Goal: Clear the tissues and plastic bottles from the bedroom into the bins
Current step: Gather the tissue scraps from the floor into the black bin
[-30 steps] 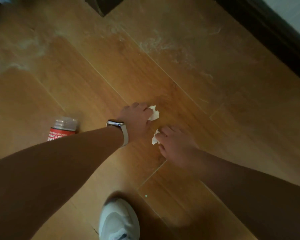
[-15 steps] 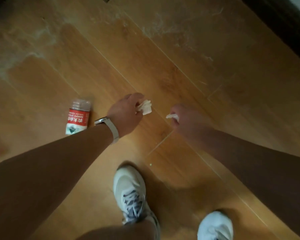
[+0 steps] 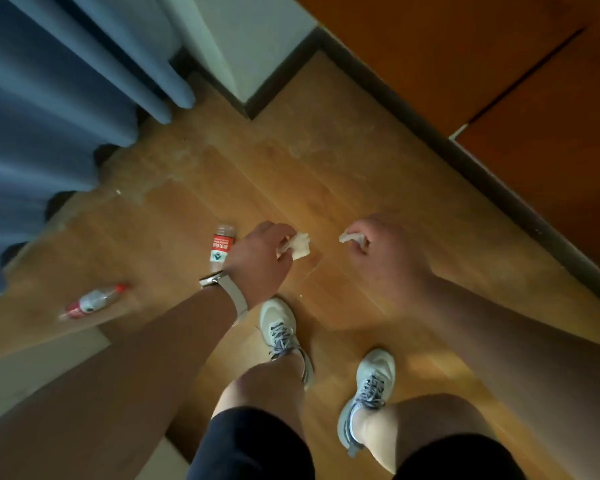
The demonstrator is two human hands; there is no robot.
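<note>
left hand [image 3: 262,258] pinches a crumpled tissue [image 3: 298,246]; right hand [image 3: 383,251] pinches a smaller tissue scrap [image 3: 349,237]; two bottles [image 3: 220,247] lie on the floor [image 3: 343,174].

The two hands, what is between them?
In the head view, only bare wooden floor shows between them. The left hand grips a crumpled tissue and the right hand pinches a smaller tissue, both poking into that gap.

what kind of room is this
Probably a room in a home, quite possibly a bedroom: wood-plank floor, long blue curtains hanging to the floor, and orange-brown wooden panels, maybe a door or wardrobe, along a dark skirting board.
</note>
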